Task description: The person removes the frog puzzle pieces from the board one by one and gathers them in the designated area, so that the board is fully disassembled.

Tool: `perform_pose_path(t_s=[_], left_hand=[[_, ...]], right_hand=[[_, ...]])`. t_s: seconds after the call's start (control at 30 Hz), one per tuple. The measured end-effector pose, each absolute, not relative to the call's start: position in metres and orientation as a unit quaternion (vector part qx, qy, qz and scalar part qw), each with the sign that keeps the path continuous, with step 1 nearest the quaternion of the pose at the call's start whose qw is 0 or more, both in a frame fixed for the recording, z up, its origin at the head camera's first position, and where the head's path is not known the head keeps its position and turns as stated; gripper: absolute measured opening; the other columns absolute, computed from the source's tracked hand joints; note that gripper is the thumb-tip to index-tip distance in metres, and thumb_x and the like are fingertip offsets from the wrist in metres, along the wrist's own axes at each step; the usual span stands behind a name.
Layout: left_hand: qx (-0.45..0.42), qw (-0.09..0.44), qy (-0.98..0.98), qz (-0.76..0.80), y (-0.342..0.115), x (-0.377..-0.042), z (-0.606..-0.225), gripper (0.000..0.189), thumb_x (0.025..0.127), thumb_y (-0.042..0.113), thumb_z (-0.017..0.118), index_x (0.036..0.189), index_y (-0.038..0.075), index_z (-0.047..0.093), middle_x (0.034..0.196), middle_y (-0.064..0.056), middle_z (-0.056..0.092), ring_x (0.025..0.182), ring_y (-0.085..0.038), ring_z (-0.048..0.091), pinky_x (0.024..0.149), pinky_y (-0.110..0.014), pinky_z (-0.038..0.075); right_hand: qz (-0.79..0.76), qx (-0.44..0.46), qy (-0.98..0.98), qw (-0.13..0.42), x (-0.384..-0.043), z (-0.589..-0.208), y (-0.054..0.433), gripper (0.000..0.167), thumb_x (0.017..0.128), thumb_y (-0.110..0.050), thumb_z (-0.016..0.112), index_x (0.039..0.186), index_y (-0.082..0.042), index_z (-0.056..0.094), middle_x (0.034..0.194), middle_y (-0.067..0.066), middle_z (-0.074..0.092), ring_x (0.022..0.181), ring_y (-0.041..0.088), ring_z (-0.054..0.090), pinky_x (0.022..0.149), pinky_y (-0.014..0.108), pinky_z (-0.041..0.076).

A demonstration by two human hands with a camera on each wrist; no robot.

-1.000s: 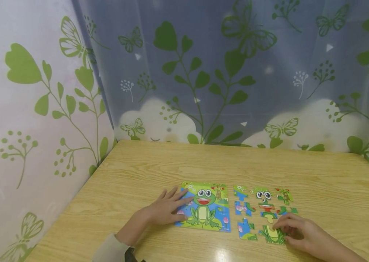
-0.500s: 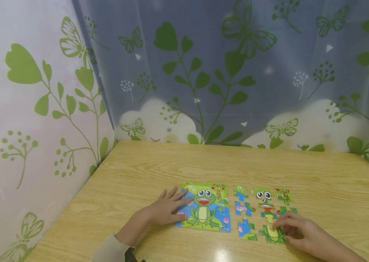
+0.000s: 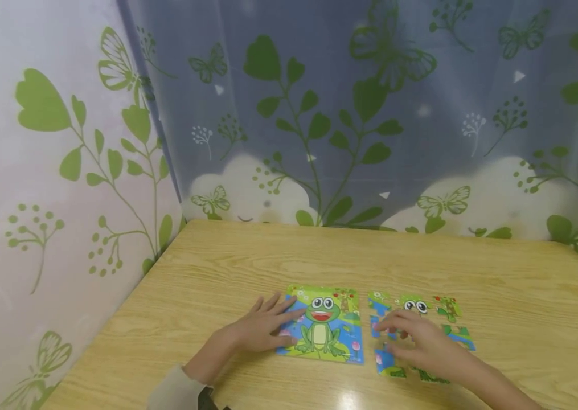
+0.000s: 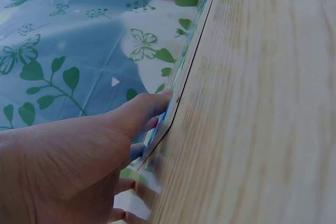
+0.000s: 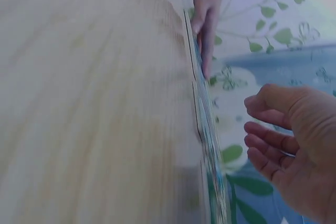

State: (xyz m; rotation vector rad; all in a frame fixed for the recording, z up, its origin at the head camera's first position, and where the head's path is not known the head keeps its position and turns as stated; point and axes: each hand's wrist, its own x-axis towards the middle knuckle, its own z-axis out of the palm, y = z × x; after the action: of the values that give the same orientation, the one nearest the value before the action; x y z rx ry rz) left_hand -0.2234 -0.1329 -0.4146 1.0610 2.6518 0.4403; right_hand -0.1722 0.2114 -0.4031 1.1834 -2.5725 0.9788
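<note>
My left hand [image 3: 255, 330] lies with fingers spread on the left edge of a frog picture board [image 3: 322, 330]. In the left wrist view its fingers [image 4: 149, 109] touch the board's side. My right hand [image 3: 424, 344] is above the frog jigsaw pieces on the right, its fingers loosely bent and nothing held in them; the right wrist view shows them apart from the pieces. Around it show a corner piece with flowers [image 3: 378, 303], an eyes piece [image 3: 415, 306], a tree piece [image 3: 449, 308], a blue-green piece [image 3: 460, 337] and a lower-left piece [image 3: 387, 364]. The hand hides the middle pieces.
Both puzzles lie on a wood-grain table [image 3: 247, 256]. A printed curtain [image 3: 294, 114] with leaves and butterflies stands along its back edge, and a pale patterned one [image 3: 63, 228] along the left side.
My right hand has let go of the lower-middle frog body piece and moved left and slightly up over the left column of pieces. My left hand stays on the board.
</note>
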Motion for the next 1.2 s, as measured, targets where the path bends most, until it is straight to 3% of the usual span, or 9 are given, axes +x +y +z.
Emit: perform_pose_path(t_s=[0.13, 0.27, 0.4, 0.6, 0.83, 1.2], left_hand=[[0.367, 0.123, 0.909, 0.153, -0.131, -0.224, -0.415, 0.062, 0.093, 0.052, 0.042, 0.146, 0.025, 0.025, 0.152, -0.006, 0.009, 0.136, -0.034, -0.002, 0.103, -0.055, -0.004], [0.369, 0.119, 0.91, 0.15, -0.13, -0.224, -0.415, 0.062, 0.093, 0.051, 0.042, 0.146, 0.025, 0.026, 0.152, -0.007, 0.009, 0.136, -0.035, -0.002, 0.103, -0.055, -0.004], [0.367, 0.12, 0.911, 0.147, -0.13, -0.225, -0.415, 0.062, 0.093, 0.052, 0.042, 0.146, 0.026, 0.025, 0.152, -0.006, 0.009, 0.136, -0.035, -0.002, 0.103, -0.055, -0.004], [0.362, 0.127, 0.911, 0.152, -0.132, -0.225, -0.413, 0.062, 0.093, 0.052, 0.043, 0.146, 0.025, 0.026, 0.152, -0.006, 0.009, 0.136, -0.035, -0.002, 0.103, -0.054, -0.004], [0.355, 0.13, 0.914, 0.149, -0.132, -0.224, -0.414, 0.062, 0.092, 0.053, 0.043, 0.146, 0.026, 0.027, 0.152, -0.005, 0.011, 0.136, -0.034, -0.001, 0.104, -0.054, -0.003], [0.358, 0.127, 0.913, 0.151, -0.132, -0.224, -0.415, 0.062, 0.093, 0.052, 0.042, 0.146, 0.026, 0.026, 0.152, -0.006, 0.01, 0.136, -0.034, -0.001, 0.104, -0.054, -0.003]], right_hand=[[0.311, 0.374, -0.873, 0.035, -0.177, -0.403, 0.188, 0.029, 0.084, -0.012, 0.068, 0.111, -0.009, 0.061, 0.111, 0.002, 0.054, 0.088, 0.018, 0.054, 0.067, 0.026, 0.049], [0.284, 0.345, -0.895, 0.01, -0.179, -0.404, 0.171, 0.031, 0.084, -0.022, 0.068, 0.112, -0.009, 0.061, 0.115, 0.006, 0.054, 0.097, 0.022, 0.054, 0.077, 0.033, 0.049], [0.255, 0.338, -0.906, 0.001, -0.182, -0.407, 0.162, 0.035, 0.082, -0.026, 0.071, 0.11, -0.007, 0.062, 0.11, 0.002, 0.055, 0.101, 0.024, 0.052, 0.084, 0.041, 0.046], [0.262, 0.335, -0.905, -0.022, -0.186, -0.408, 0.157, 0.038, 0.08, -0.027, 0.072, 0.11, -0.006, 0.063, 0.104, -0.002, 0.052, 0.095, 0.02, 0.051, 0.081, 0.039, 0.047], [0.28, 0.327, -0.901, -0.05, -0.188, -0.407, 0.155, 0.044, 0.079, -0.023, 0.074, 0.116, -0.006, 0.059, 0.098, -0.005, 0.046, 0.082, 0.012, 0.046, 0.068, 0.026, 0.046], [0.286, 0.339, -0.893, -0.078, -0.195, -0.407, 0.156, 0.049, 0.078, -0.03, 0.074, 0.117, -0.005, 0.058, 0.101, -0.002, 0.048, 0.091, 0.015, 0.049, 0.075, 0.029, 0.047]])
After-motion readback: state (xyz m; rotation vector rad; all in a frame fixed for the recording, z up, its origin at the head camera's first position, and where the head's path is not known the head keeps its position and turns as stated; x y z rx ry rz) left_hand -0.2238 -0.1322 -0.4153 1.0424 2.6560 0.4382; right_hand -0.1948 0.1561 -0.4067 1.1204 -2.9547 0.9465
